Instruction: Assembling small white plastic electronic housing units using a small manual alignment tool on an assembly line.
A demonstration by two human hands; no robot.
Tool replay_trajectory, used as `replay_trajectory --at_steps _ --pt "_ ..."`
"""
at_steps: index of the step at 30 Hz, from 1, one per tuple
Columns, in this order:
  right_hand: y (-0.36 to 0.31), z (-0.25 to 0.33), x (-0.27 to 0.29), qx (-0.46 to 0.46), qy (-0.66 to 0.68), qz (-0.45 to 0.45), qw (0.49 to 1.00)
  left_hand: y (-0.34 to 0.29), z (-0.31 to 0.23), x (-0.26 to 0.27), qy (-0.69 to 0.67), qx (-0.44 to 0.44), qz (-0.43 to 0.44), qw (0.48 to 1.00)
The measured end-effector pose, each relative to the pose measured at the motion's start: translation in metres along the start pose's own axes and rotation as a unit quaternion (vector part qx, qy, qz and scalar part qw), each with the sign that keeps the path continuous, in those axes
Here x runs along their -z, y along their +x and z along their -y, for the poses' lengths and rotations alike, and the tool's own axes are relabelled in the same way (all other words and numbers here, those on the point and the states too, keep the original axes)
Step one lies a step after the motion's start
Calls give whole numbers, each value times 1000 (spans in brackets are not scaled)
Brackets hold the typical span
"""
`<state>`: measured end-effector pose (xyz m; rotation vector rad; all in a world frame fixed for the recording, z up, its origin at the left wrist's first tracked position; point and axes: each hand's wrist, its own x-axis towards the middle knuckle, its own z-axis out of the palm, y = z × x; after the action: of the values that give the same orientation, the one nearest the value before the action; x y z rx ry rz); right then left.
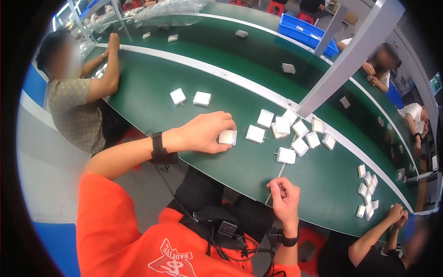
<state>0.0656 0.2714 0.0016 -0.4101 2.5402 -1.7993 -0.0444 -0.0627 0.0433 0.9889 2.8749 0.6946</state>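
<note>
My left hand (207, 133) reaches out over the green table and has its fingers closed round a white plug-in charger (227, 137). My right hand (285, 197) is curled at the near edge of the table, fingers bent inward. A thin pale rod (281, 170) runs beside its fingertips; whether the fingers grip it I cannot tell. Ahead of that hand sits a white charger with metal prongs (286, 156), and behind it a loose group of several more chargers (300, 128). Two others, one of them a charger (202, 99), lie beyond my left hand.
A metal post (344, 57) rises from the white divider rail (221, 72) behind the group. Past the rail, a dark green belt (207, 44) carries scattered white pieces. Co-workers sit at left and right; one has a charger pile (368, 191). A blue bin (307, 32) stands farther back.
</note>
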Motion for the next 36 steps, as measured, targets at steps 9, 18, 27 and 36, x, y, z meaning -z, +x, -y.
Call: replay_trajectory --at_steps 9,18,27,36 --pt "6 -1 -7 -1 -3 -35 999 -10 -49 -35 -357 -24 -119 926" --pt "6 16 -22 27 -28 -20 999 -14 -67 -80 -344 -33 -129 930" --pt "13 20 -30 54 -67 -10 996 -15 -65 -82 -328 -21 -132 935" --pt "14 20 -29 54 -80 -14 995 -17 -68 -79 -346 -14 -134 929"
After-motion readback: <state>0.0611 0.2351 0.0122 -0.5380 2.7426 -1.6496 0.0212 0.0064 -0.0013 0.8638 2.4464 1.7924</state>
